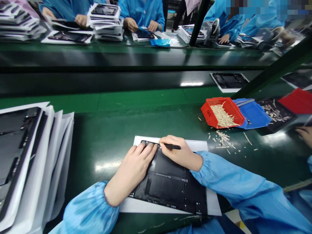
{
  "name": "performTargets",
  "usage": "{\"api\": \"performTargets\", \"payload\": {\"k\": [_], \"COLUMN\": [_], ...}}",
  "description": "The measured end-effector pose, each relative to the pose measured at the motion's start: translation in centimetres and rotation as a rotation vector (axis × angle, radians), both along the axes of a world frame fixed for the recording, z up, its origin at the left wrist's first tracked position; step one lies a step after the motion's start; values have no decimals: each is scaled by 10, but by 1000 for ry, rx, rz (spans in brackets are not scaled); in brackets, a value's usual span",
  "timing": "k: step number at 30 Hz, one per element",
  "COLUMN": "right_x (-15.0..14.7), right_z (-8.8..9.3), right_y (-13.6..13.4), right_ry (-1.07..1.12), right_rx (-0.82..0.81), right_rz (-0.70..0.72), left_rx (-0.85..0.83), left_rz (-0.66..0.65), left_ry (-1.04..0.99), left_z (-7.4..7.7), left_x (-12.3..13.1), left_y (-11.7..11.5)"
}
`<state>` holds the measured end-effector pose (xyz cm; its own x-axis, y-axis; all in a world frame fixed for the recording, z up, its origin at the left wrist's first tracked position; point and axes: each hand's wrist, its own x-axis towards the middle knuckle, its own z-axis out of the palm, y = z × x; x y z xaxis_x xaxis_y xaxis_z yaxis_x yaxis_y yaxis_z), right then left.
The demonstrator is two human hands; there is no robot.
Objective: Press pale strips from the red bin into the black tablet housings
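Note:
A black tablet housing with battery-like panels lies on a white sheet on the green bench in front of me. My left hand rests along its upper left edge, fingers stretched out and pressing flat on it. My right hand is closed around a slim black pen-like tool. The tool's tip end is hidden by my fingers, close to the housing's top edge and just right of my left fingertips.
At left stands a stack of housings with white sheets. Right of centre are a red bin of thin pale strips, a blue bin and scattered strips. Another housing lies beyond, near a slanted green post. Co-workers in blue sit opposite.

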<state>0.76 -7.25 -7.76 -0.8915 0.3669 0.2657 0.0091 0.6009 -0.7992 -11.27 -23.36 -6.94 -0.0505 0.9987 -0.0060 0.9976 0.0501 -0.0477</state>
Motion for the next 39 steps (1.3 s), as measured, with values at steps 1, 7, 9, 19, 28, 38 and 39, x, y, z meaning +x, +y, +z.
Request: {"api": "performTargets", "payload": {"k": [1, 7, 9, 19, 28, 38, 39], "right_x": [0, -1, 1, 0, -1, -7, -7], "right_z": [0, 0, 0, 2, -2, -2, -3], "right_y": [0, 3, 2, 5, 5, 12, 11], "right_ry": [-5, -22, -11, -39, -52, -187, -185], "right_rx": [4, -19, -8, 34, -65, -518, -507], "right_rz": [0, -55, -18, -50, -83, -102, -103], "left_rx": [0, 9, 7, 67, 31, 19, 19], "left_rz": [2, 1, 12, 17, 27, 24, 24], "left_ry": [-2, -30, -27, -74, -105, -103, -102], "left_z": [0, 1, 1, -5, -4, -6, -6], "left_x": [0, -1, -2, -3, -3, -3, -3], "left_y": [0, 1, 2, 1, 1, 0, 0]}}
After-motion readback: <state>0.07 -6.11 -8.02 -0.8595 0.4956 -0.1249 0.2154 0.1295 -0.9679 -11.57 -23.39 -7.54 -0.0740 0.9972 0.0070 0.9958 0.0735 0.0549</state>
